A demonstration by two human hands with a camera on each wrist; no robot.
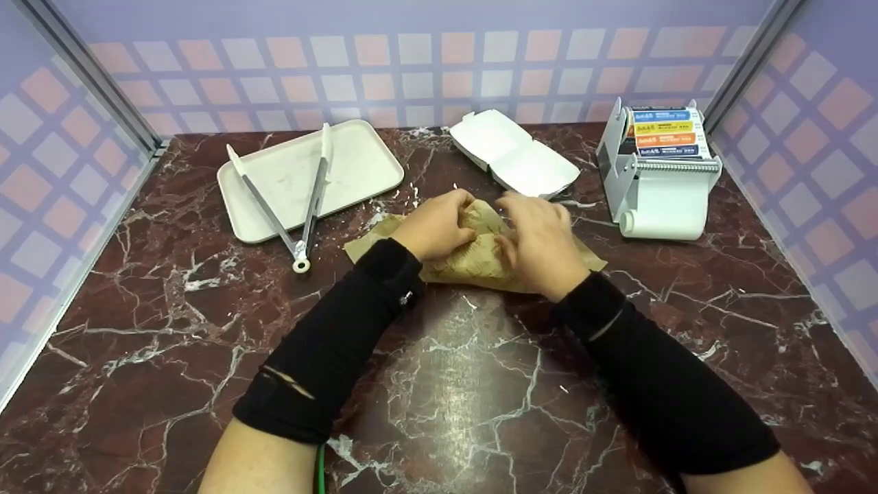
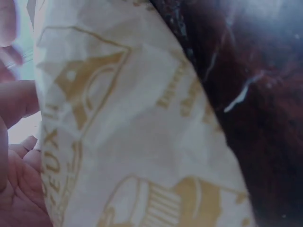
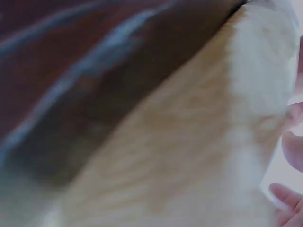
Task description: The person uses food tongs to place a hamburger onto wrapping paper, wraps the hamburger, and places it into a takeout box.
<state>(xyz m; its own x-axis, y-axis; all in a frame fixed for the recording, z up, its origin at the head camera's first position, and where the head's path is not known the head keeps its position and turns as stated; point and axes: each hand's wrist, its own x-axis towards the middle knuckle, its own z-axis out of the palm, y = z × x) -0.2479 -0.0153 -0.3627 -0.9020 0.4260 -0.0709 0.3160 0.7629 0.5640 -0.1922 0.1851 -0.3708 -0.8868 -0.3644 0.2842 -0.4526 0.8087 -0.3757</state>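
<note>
A tan sheet of printed food wrapping paper (image 1: 480, 257) lies at mid-table, its middle raised in a creased mound and its corners spread out to both sides. Anything beneath the folds is hidden. My left hand (image 1: 437, 225) pinches the raised paper from the left between thumb and fingers. At the right of the mound is my right hand (image 1: 544, 241), fingers spread and gently bent, thumb against the paper. Brown drawings and lettering show on the paper (image 2: 137, 113) in the left wrist view. The right wrist view has the paper (image 3: 180, 156) blurred, with fingertips (image 3: 294, 150) beside it.
Metal tongs (image 1: 315, 202) with white tips lie spread across a cream tray (image 1: 370, 161) at the back left. An open white clamshell box (image 1: 535, 165) stands behind the paper. A label dispenser (image 1: 614, 165) with colored boxes and a white roll stands at the back right. White crumbs dot the table.
</note>
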